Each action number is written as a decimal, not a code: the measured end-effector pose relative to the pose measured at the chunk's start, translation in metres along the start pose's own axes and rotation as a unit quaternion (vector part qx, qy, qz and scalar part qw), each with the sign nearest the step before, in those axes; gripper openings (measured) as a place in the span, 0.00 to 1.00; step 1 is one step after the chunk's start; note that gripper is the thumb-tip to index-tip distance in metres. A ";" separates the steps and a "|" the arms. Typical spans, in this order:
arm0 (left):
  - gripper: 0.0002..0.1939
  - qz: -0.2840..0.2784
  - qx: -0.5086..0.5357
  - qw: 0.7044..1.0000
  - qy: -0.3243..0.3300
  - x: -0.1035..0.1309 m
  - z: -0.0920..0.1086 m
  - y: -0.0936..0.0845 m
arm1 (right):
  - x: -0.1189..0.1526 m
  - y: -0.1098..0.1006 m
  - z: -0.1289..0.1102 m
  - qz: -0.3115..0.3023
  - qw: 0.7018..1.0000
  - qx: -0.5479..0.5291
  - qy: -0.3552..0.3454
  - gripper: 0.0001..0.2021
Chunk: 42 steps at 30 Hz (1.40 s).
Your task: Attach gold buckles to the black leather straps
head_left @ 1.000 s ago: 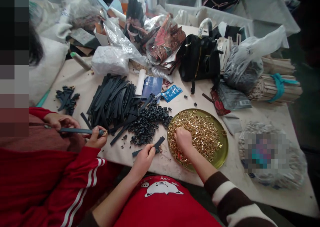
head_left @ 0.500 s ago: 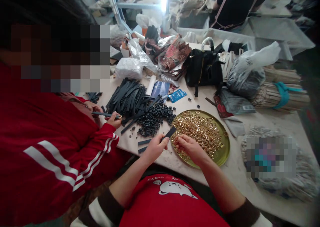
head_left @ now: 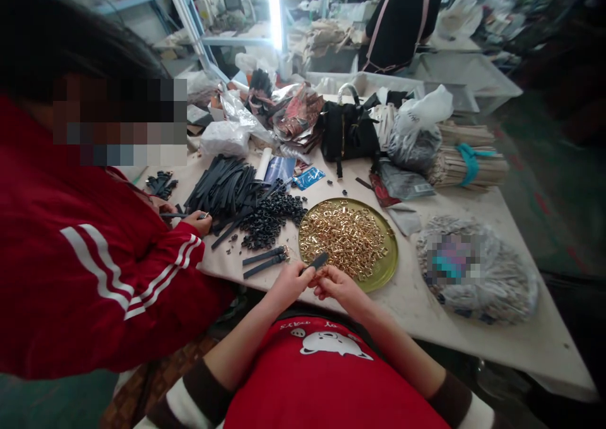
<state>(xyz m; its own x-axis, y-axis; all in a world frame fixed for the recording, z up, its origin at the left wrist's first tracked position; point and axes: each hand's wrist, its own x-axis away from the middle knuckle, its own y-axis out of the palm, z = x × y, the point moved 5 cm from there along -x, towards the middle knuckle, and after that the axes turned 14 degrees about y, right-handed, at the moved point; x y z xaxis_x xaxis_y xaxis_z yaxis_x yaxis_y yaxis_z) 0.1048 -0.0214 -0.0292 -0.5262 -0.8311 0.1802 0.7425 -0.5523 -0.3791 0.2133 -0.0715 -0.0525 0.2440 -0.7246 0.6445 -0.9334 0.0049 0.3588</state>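
Note:
My left hand (head_left: pixel 291 284) is closed on a flat black strap (head_left: pixel 318 262), whose end sticks out up and to the right over the tray's rim. My right hand (head_left: pixel 334 285) meets it with fingers pinched together; whatever is between those fingertips is too small and covered to make out. Just beyond both hands is a round gold-coloured tray (head_left: pixel 391 262) heaped with small gold buckles (head_left: pixel 348 236). Two black straps (head_left: pixel 262 262) lie side by side left of my hands, with a gold buckle at the end of the farther one.
Small black loops (head_left: pixel 272 221) lie piled beside a heap of black straps (head_left: pixel 220 186). At my left, a person in a red sleeve (head_left: pixel 161 271) holds a dark strap. A black handbag (head_left: pixel 348 132), plastic-wrapped bundles (head_left: pixel 478 290) and tied beige strips (head_left: pixel 466 164) stand farther off.
My right hand has come away from the tray's buckles, toward me and left, to meet my left hand. The strap is now by my right fingertips. The whole view has shifted.

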 end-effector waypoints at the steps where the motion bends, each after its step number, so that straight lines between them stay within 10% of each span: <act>1: 0.14 0.006 0.014 1.000 -0.004 0.000 0.000 0.003 | 0.002 -0.003 0.003 0.000 1.000 -0.025 0.006 0.11; 8: 0.12 0.022 0.005 1.000 0.012 0.007 0.008 0.006 | 0.002 -0.017 0.013 0.005 0.984 -0.177 0.031 0.12; 21: 0.11 0.086 0.047 0.992 -0.078 0.005 -0.026 0.004 | -0.024 -0.002 0.004 0.081 0.995 0.038 -0.053 0.14; 28: 0.11 0.110 0.001 0.992 -0.054 -0.004 -0.029 -0.033 | -0.055 0.016 -0.005 0.041 0.998 0.038 -0.003 0.13; 42: 0.23 -0.088 0.002 0.989 -0.115 -0.047 -0.075 -0.076 | -0.102 0.029 -0.036 0.079 0.989 0.081 -0.090 0.07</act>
<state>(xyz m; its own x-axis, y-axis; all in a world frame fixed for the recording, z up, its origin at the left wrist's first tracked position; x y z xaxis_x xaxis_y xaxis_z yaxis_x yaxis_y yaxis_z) 0.0427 0.0645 -0.0768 -0.5393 -0.7148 0.4451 0.6500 -0.6894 -0.3196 0.1713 0.0272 -0.0833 0.0537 -0.8351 0.5475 -0.9896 0.0290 0.1412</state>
